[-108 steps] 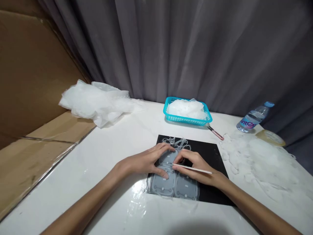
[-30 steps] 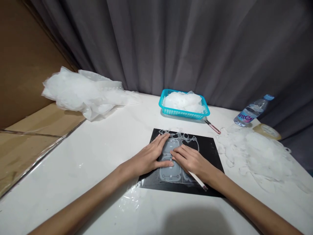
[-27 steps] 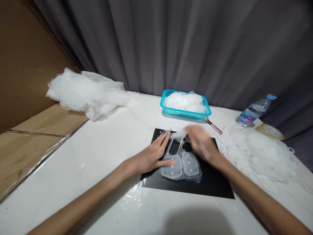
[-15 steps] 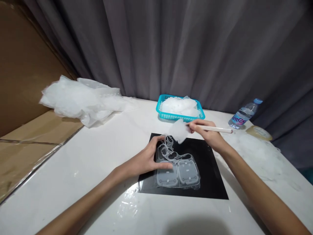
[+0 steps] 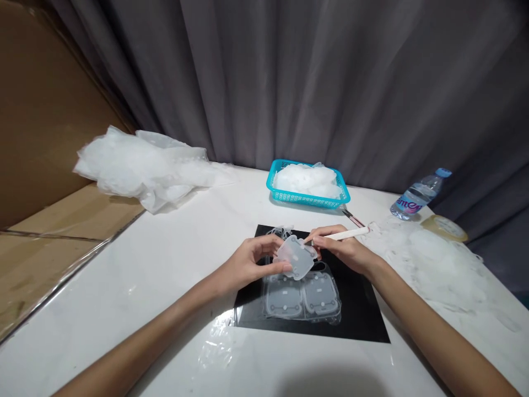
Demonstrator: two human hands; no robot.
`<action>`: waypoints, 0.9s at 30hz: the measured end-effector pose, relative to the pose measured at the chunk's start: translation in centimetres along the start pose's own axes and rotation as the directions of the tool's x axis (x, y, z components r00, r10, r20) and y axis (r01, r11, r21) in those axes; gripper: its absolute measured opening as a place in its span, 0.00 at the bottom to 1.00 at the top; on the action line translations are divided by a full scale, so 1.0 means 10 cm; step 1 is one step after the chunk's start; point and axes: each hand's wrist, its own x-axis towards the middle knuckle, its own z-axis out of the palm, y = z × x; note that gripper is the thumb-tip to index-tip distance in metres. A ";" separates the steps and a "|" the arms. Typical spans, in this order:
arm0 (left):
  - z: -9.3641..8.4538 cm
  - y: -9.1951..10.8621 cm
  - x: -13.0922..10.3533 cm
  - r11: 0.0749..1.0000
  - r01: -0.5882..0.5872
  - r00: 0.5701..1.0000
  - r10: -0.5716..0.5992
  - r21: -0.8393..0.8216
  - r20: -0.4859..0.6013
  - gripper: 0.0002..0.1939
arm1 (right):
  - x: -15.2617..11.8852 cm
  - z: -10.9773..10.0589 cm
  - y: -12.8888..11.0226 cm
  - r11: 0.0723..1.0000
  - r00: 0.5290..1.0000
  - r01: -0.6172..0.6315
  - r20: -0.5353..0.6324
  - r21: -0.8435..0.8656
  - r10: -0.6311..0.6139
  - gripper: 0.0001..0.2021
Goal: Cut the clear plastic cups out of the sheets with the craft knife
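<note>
My left hand (image 5: 258,259) pinches a translucent plastic piece (image 5: 296,259) with wavy edges between thumb and fingers, tilted above the black mat (image 5: 357,309). In my right hand (image 5: 336,248) is a slim white-handled, pen-like tool (image 5: 350,234); its tip meets the piece's upper right edge, and I cannot make out its exact kind. Below the piece, a translucent plastic sheet (image 5: 320,295) with two rounded-square shapes lies on the mat. Thin cut-out plastic strips (image 5: 281,231) show behind my left fingers.
A turquoise basket (image 5: 309,202) at the back holds white translucent pieces. To its right stand a water bottle (image 5: 419,194) and a tape roll (image 5: 448,227). Tweezers-like metal tips (image 5: 351,216) lie near the basket. Plastic film (image 5: 442,264) covers the right side; white bags (image 5: 144,168) sit left.
My right hand has brought the plastic piece down and toward me. My left hand has lifted from the sheet and taken hold of the piece. The view has shifted slightly.
</note>
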 end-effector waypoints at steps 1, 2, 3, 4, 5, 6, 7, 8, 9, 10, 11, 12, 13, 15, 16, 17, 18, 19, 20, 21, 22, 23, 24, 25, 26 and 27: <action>0.01 0.01 -0.01 1.000 -0.015 1.000 0.015 -0.017 -0.004 0.12 | 0.00 -0.01 0.00 1.000 1.000 -0.004 0.000 0.005 0.004 0.13; 0.02 0.02 -0.01 0.999 -0.031 0.999 0.031 -0.027 -0.019 0.13 | -0.01 -0.02 0.00 1.000 1.000 -0.004 0.001 0.004 0.004 0.13; 0.02 0.03 -0.02 0.998 -0.045 0.998 0.044 -0.032 -0.039 0.13 | -0.01 -0.02 0.00 1.000 1.000 -0.002 0.003 0.000 0.002 0.13; 0.03 0.04 -0.02 0.998 -0.056 0.997 0.054 -0.030 -0.060 0.13 | -0.02 -0.03 -0.01 1.000 1.000 0.003 0.006 -0.004 -0.003 0.13; 0.03 0.04 -0.02 0.998 -0.062 0.995 0.060 -0.024 -0.077 0.13 | -0.02 -0.03 -0.01 1.000 1.000 0.009 0.008 -0.004 -0.009 0.13; 0.03 0.05 -0.03 0.998 -0.065 0.994 0.063 -0.020 -0.088 0.13 | -0.03 -0.03 -0.02 1.000 1.000 0.015 0.012 -0.001 -0.015 0.13; 0.03 0.05 -0.03 0.997 -0.068 0.993 0.065 -0.021 -0.094 0.13 | -0.03 -0.03 -0.02 1.000 1.000 0.018 0.013 0.006 -0.018 0.13; 0.03 0.05 -0.03 0.997 -0.066 0.993 0.063 -0.028 -0.095 0.13 | -0.03 -0.02 -0.02 1.000 1.000 0.020 0.011 0.014 -0.021 0.13; 0.04 0.05 -0.03 0.997 -0.060 0.994 0.056 -0.043 -0.091 0.13 | -0.04 -0.02 -0.02 1.000 1.000 0.021 0.006 0.021 -0.021 0.13; 0.04 0.05 -0.03 0.997 -0.049 0.996 0.043 -0.063 -0.083 0.13 | -0.04 -0.01 -0.03 0.999 1.000 0.021 -0.001 0.026 -0.021 0.13; 0.04 0.05 -0.02 0.995 -0.034 0.997 0.027 -0.089 -0.077 0.12 | -0.05 -0.01 -0.03 0.999 1.000 0.020 -0.008 0.030 -0.020 0.13; 0.05 0.05 -0.02 0.993 -0.015 0.997 0.006 -0.117 -0.075 0.12 | -0.05 0.00 -0.04 0.999 1.000 0.018 -0.015 0.036 -0.018 0.13; 0.05 0.05 -0.02 0.989 0.005 0.997 -0.017 -0.146 -0.078 0.12 | -0.05 0.01 -0.04 0.999 1.000 0.016 -0.021 0.045 -0.015 0.13; 0.06 0.05 -0.01 0.980 0.044 0.994 -0.063 -0.196 -0.093 0.12 | -0.05 0.02 -0.06 0.998 1.000 0.005 -0.026 0.069 -0.004 0.13; 0.06 0.05 -0.01 0.975 0.060 0.991 -0.083 -0.214 -0.102 0.13 | -0.05 0.03 -0.06 0.996 1.000 0.000 -0.025 0.084 0.002 0.13; 0.06 0.05 -0.01 0.971 0.073 0.990 -0.099 -0.228 -0.105 0.13 | -0.05 0.03 -0.07 0.995 1.000 -0.005 -0.023 0.100 0.007 0.13; 0.06 0.05 -0.01 0.968 0.083 0.989 -0.109 -0.238 -0.102 0.14 | -0.05 0.04 -0.07 0.993 1.000 -0.008 -0.020 0.115 0.010 0.13; 0.06 0.04 0.00 0.965 0.091 0.989 -0.117 -0.246 -0.096 0.14 | -0.05 0.04 -0.07 0.992 1.000 -0.011 -0.017 0.129 0.013 0.13; 0.06 0.03 0.00 0.962 0.098 0.988 -0.124 -0.253 -0.089 0.14 | -0.05 0.05 -0.07 0.990 1.000 -0.014 -0.015 0.139 0.017 0.13; 0.05 0.02 0.00 0.960 0.105 0.988 -0.129 -0.260 -0.080 0.14 | -0.05 0.05 -0.07 0.989 1.000 -0.016 -0.013 0.147 0.018 0.12; 0.05 0.02 0.00 0.958 0.109 0.989 -0.132 -0.265 -0.072 0.14 | -0.05 0.05 -0.06 0.989 1.000 -0.016 -0.013 0.150 0.018 0.12; 0.05 0.01 0.00 0.957 0.110 0.989 -0.132 -0.269 -0.064 0.14 | -0.05 0.04 -0.05 0.988 1.000 -0.015 -0.012 0.151 0.017 0.12; 0.05 0.00 0.00 0.956 0.109 0.990 -0.129 -0.272 -0.058 0.14 | -0.04 0.04 -0.05 0.989 1.000 -0.013 -0.011 0.149 0.015 0.12; 0.05 -0.01 0.00 0.956 0.106 0.991 -0.124 -0.272 -0.053 0.13 | -0.04 0.03 -0.04 0.989 1.000 -0.011 -0.008 0.147 0.012 0.12; 0.05 -0.01 0.00 0.957 0.104 0.991 -0.122 -0.271 -0.048 0.13 | -0.05 0.03 -0.03 0.989 1.000 -0.008 -0.006 0.144 0.009 0.11; 0.04 -0.02 -0.01 0.958 0.103 0.992 -0.119 -0.268 -0.045 0.13 | -0.05 0.02 -0.03 0.990 1.000 -0.005 -0.003 0.141 0.006 0.11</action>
